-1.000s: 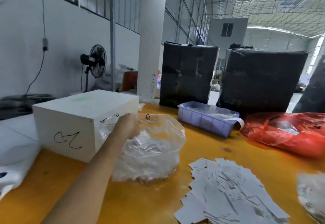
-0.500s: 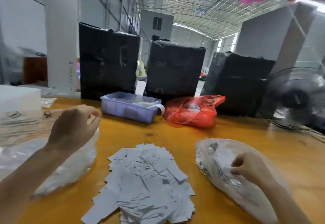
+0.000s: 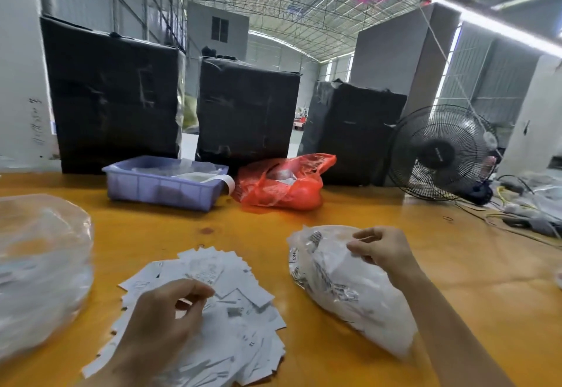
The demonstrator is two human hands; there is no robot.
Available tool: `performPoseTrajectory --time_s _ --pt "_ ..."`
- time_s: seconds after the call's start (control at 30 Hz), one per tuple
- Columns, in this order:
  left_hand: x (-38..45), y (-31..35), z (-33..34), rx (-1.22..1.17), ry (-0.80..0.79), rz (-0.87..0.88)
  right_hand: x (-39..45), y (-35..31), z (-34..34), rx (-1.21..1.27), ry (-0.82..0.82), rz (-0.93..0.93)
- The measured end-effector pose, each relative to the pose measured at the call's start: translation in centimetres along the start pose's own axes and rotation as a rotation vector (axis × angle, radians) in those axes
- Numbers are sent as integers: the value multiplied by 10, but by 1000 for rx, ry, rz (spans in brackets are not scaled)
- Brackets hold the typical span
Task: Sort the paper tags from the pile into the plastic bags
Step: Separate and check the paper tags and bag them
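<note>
White paper tags [image 3: 213,301] lie heaped on the worktop [image 3: 456,280]. The left hand [image 3: 161,316] has dropped from the left bag [image 3: 42,271] onto them, fingers curling to pinch; the right hand [image 3: 383,250] grips the right bag [image 3: 334,286], so another tag follows.

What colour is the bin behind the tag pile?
Pale lavender-blue plastic bin, ribbed sides; the head view, the only one, shows it clearly.
</note>
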State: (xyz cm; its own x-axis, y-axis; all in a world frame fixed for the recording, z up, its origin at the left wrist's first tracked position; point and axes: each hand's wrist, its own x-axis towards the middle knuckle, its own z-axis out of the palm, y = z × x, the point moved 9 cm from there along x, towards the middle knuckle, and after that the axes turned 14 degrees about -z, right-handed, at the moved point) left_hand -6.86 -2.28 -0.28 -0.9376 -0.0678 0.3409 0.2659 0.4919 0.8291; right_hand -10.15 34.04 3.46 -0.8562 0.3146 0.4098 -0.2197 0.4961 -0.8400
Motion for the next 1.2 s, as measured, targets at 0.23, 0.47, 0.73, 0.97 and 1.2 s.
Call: performPoseTrajectory --time_s 0.23,0.47,0.73,0.97,1.2 --pt "2 -14 -2 -85 32 -99 -1 -10 -2 -332 -160 -20" --pt "5 -16 4 -271 -54 -162 -21 -85 31 739 -178 -36" --pt "-11 -16 49 -894 -610 -657 -91 -101 154 605 -471 -50" --pt "-11 -29 38 -681 -400 -606 -88 -100 150 375 -336 -222" --pt "-6 -38 28 -733 -299 -631 -53 -96 98 444 -130 -214"
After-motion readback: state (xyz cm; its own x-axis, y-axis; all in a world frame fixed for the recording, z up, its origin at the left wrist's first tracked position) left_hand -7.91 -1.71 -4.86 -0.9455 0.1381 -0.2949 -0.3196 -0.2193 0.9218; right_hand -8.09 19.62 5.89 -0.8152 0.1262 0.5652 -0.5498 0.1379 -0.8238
